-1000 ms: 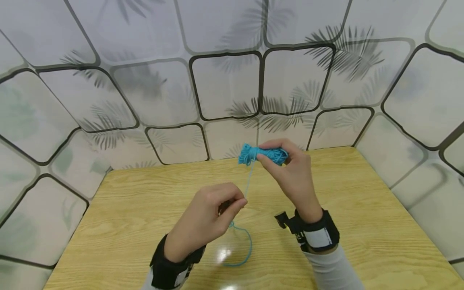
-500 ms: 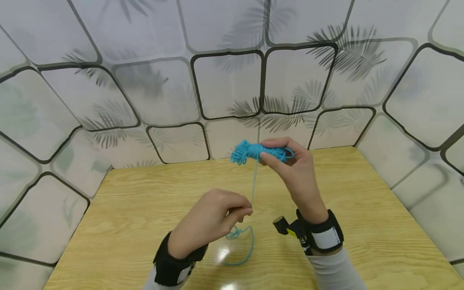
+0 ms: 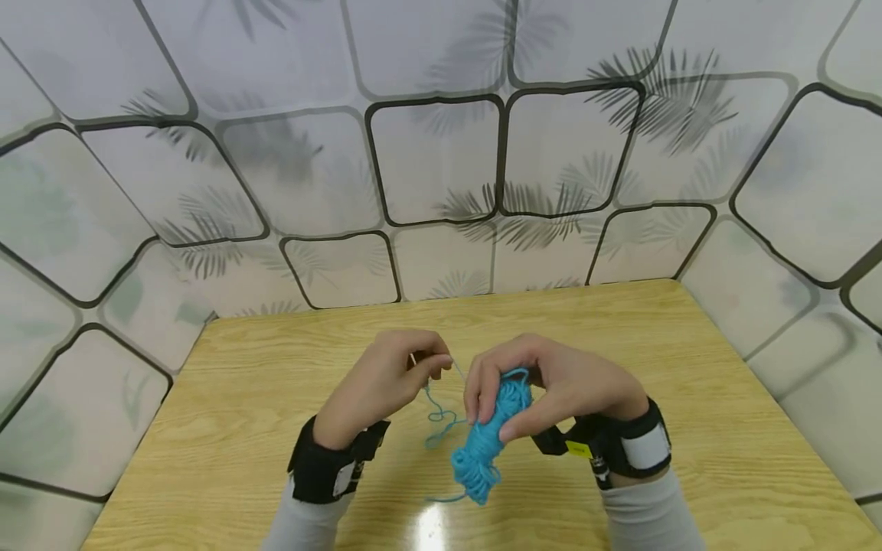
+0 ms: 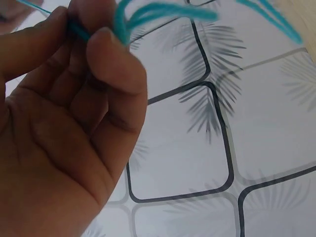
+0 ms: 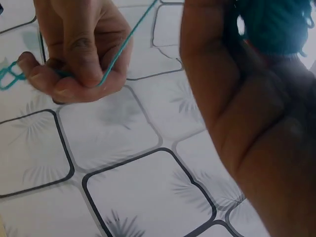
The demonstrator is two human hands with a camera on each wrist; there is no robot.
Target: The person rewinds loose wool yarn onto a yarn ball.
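A bundle of blue yarn (image 3: 485, 444), wound tight round its middle with loops at both ends, tilts downward in my right hand (image 3: 551, 383). The fingers and thumb of that hand grip it from either side. To its left, my left hand (image 3: 389, 375) pinches a strand of the yarn between thumb and fingertips. In the right wrist view the strand (image 5: 129, 38) runs taut up from the left hand's pinch. Loose yarn (image 3: 441, 417) dangles below the left fingers in the head view. The left wrist view shows more loops (image 4: 168, 11) past the fingertips.
A wooden table (image 3: 276, 451) lies under both hands. Pale patterned panels (image 3: 441, 161) with dark outlines stand along its back and sides. A loose yarn end (image 3: 448, 499) shows beside the bundle's lower end. Each wrist wears a black strap (image 3: 644, 444).
My right hand has come down toward me and turned over, so the yarn bundle now points downward. My left hand has shifted slightly up and left, still pinching the strand.
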